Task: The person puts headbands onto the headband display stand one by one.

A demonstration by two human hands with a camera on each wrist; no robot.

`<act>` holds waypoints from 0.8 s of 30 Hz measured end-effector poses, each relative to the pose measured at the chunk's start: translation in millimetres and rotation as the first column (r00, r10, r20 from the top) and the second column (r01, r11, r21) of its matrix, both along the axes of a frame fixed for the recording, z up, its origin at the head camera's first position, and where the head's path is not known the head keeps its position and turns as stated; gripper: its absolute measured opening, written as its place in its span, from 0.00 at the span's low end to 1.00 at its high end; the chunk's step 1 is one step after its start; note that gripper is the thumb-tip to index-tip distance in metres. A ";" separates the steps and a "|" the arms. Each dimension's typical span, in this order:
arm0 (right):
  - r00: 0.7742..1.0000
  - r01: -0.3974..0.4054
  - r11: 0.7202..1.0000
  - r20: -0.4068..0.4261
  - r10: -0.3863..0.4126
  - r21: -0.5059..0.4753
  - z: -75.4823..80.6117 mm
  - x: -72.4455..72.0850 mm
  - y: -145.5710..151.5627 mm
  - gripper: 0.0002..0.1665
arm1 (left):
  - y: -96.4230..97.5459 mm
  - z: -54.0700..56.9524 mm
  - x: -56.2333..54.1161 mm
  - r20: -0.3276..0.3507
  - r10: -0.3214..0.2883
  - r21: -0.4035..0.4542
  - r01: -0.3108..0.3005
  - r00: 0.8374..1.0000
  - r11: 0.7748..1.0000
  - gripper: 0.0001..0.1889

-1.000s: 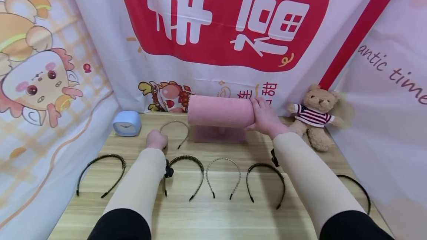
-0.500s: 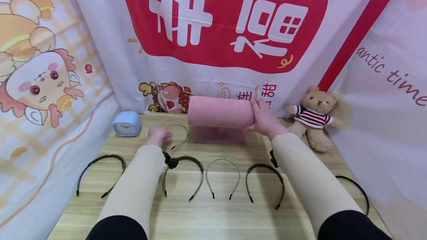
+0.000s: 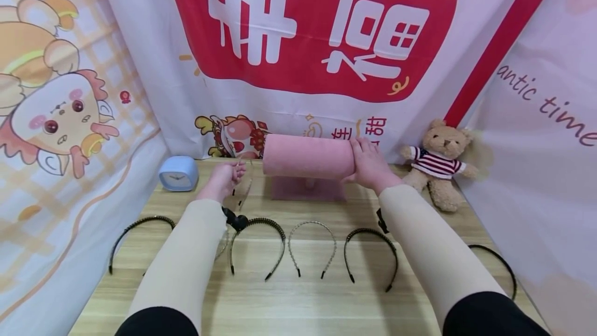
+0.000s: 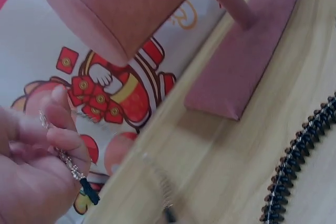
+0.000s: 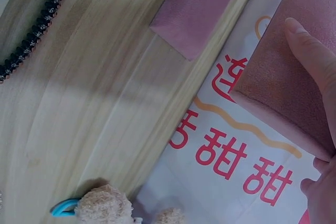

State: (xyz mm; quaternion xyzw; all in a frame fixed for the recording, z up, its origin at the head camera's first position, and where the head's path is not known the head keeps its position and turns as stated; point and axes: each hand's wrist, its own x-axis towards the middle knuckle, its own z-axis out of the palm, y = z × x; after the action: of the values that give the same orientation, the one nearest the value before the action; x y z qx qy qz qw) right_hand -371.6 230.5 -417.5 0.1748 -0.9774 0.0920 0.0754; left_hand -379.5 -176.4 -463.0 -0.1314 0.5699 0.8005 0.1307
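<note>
A thin, silvery beaded headband with black tips is pinched in my left hand, raised over the back left of the table. One end passes between my thumb and fingers; the other hangs free. Just to the right stands a pink plush headband stand, a horizontal roll on a post and flat base. My right hand grips the roll's right end, thumb along its surface in the right wrist view. The roll carries no headband.
On the wooden table, a row of headbands includes a dark beaded one, a pale beaded one and another dark one. A blue clock and teddy bear flank the stand. Printed cloth hangs behind.
My left hand has picked the thin headband up off the table and turned it, so it now stands nearly edge-on. My right hand has stayed on the roll.
</note>
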 end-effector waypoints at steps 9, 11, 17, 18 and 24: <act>1.000 -0.012 1.000 -0.009 0.012 -0.013 0.5 1.3 0.0 0.73 | 9.1 15.1 4.4 -0.091 0.009 -0.081 -0.017 0.996 0.997 0.18; 1.000 -0.015 1.000 -0.017 0.015 -0.011 0.1 0.3 0.5 0.73 | 10.6 14.3 3.9 -0.124 0.027 -0.097 -0.039 0.992 0.995 0.16; 1.000 -0.017 1.000 -0.018 0.017 -0.006 2.6 1.5 -0.9 0.73 | 17.8 15.6 7.0 -0.164 0.076 -0.020 -0.081 0.984 0.997 0.14; 1.000 -0.014 1.000 -0.017 0.014 -0.004 2.6 1.5 -0.9 0.73 | 19.6 15.8 7.2 -0.162 0.090 -0.017 -0.094 0.983 0.995 0.14; 1.000 -0.007 1.000 -0.012 0.007 -0.002 0.4 0.6 0.8 0.73 | 23.4 14.8 5.9 -0.164 0.117 0.016 -0.116 0.979 0.993 0.10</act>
State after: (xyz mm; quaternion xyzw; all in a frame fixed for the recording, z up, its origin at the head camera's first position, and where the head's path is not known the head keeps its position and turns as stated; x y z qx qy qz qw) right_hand -371.0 231.4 -417.1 0.1787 -0.9762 0.0923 0.0810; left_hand -373.6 -153.0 -448.2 -0.0975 0.5676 0.8167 0.0364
